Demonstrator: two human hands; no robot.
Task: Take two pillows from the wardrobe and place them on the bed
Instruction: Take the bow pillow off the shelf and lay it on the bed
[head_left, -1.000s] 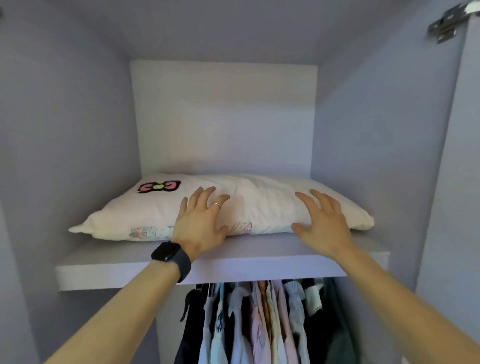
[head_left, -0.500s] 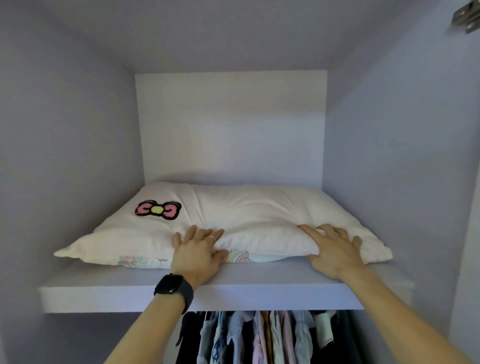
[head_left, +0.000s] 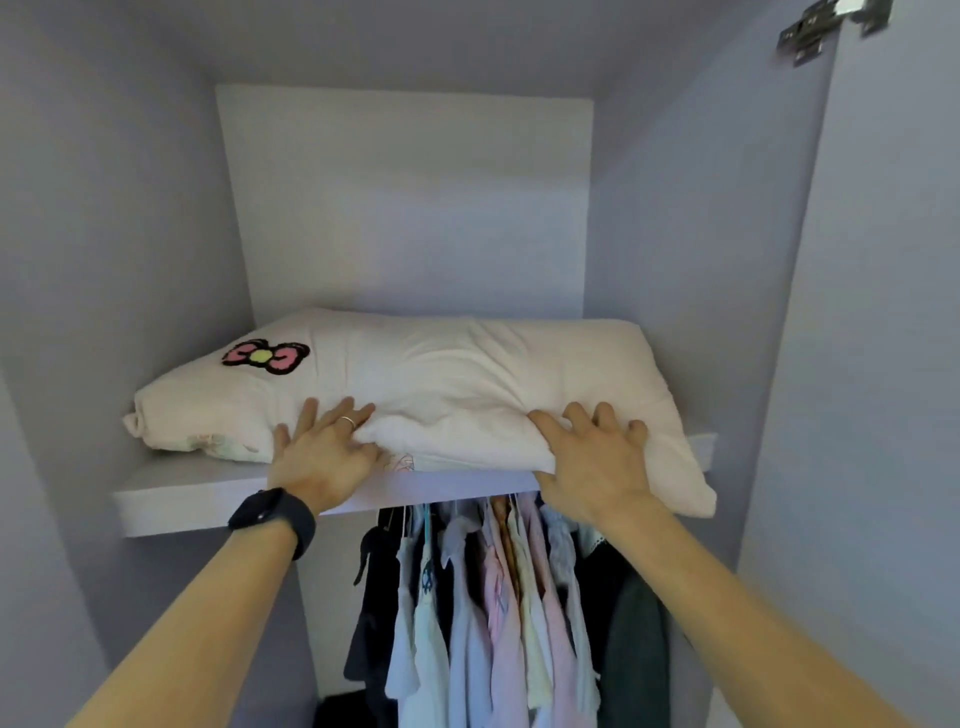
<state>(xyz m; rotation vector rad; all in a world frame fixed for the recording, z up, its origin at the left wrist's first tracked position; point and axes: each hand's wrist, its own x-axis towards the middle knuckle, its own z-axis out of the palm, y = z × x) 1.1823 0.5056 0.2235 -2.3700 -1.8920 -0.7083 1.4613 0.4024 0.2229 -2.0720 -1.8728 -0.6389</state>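
The white pillow (head_left: 467, 384) on the wardrobe shelf (head_left: 197, 488) is being gripped at its front edge by fingers of the left hand (head_left: 324, 457) and right hand (head_left: 592, 462), its 4 o'clock corner overhanging; a pull toward 6 o'clock is judged next.

Open room above the pillow (head_left: 467, 374); wardrobe walls (head_left: 691, 234) apparently hem its ends.

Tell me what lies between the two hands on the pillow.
In the head view, only bunched, wrinkled pillow fabric spans the stretch between the left hand and right hand, above the shelf edge; no other object sits there.
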